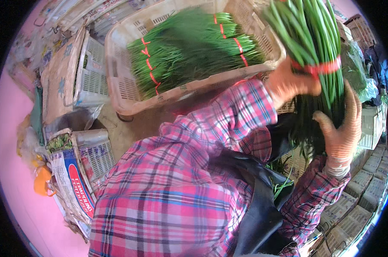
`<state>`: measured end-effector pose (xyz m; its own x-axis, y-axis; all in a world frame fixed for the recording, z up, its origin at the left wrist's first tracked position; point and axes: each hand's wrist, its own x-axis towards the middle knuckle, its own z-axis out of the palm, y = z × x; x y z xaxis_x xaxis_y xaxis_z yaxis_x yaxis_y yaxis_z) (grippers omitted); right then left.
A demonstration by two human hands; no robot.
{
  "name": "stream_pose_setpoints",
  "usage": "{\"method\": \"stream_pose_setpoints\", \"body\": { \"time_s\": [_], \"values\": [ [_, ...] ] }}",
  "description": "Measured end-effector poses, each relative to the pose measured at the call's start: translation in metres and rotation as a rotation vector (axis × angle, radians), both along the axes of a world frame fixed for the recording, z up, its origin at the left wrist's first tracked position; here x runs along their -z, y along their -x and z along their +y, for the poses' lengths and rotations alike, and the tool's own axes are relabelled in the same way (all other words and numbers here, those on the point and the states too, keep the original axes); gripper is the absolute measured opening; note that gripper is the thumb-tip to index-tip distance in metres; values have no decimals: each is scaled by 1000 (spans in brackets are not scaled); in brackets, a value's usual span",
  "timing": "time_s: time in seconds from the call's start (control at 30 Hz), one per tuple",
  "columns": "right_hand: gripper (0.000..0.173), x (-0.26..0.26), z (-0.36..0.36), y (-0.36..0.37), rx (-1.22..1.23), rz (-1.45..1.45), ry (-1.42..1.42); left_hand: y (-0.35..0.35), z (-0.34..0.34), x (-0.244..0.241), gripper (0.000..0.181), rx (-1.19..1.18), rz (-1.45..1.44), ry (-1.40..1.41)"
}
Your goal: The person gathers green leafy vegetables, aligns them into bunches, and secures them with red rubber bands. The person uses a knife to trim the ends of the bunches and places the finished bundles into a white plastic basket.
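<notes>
At the upper right, a thick bunch of long green stalks [313, 35], bound with a red band [325, 66], is held between my gloved hands. My left hand [289, 83] grips it just below the band. My right hand [340, 125] is lower on the bunch, thumb and fingers spread around its dark leafy part; whether the palm presses on it cannot be told. To the left stands a large plastic crate [126, 107] with similar bunches [168, 61] lying in rows, red bands around them. Part of the green in the crate is blurred.
White crates [94, 74] and a printed fertilizer sack [80, 180] stand at the left. Many stacked crates [358, 205] line the lower right. Clear plastic wrap [369, 90] lies at the far right. Loose green leaves [282, 186] are by the black apron [258, 221].
</notes>
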<state>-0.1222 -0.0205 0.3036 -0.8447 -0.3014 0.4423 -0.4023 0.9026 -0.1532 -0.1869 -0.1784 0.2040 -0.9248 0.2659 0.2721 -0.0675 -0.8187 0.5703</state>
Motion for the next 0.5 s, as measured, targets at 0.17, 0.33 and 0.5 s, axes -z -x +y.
{"method": "stream_pose_setpoints", "body": {
  "time_s": [0.17, 0.33, 0.5],
  "values": [
    [68, 16, 27, -11, -1, -28, -72, 40, -80, -10, 56, -455, -125, 298],
    [52, 85, 72, -43, 127, -276, -21, 90, -214, -67, 48, -327, 164, 229],
    [52, 125, 101, -67, 186, -476, 83, 132, -306, -81, 45, -650, 318, 1430]
  ]
}}
